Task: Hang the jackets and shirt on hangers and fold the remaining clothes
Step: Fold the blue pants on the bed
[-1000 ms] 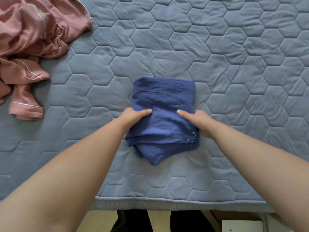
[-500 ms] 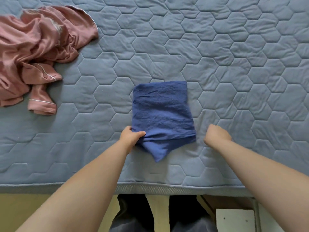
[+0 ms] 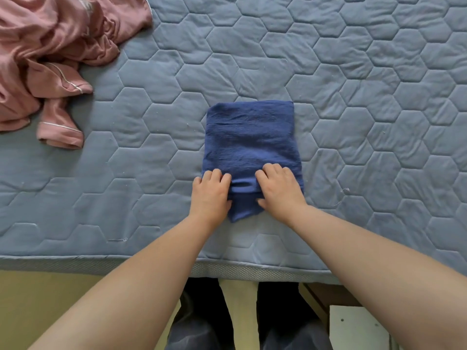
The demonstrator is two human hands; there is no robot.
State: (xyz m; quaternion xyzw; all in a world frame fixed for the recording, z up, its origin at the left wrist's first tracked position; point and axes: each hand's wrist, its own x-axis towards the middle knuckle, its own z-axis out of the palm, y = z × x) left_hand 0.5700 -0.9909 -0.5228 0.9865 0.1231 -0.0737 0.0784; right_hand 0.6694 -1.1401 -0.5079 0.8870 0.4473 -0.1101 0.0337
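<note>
Mattress (image 3: 353, 72), quilted grey-blue — left hand (image 3: 211, 195), right hand (image 3: 279, 190) curled tight round folded blue cloth (image 3: 250, 137).

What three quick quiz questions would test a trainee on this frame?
1. True or false: the pink garment is neatly folded.
2. What grips the folded blue garment? A) one hand only B) neither hand C) both hands
3. Fill in: the grip is on the blue garment's ___ edge, the one closest to the person.
Key: 1 false, it lies crumpled on the mattress; 2 C, left hand and right hand; 3 near.
</note>
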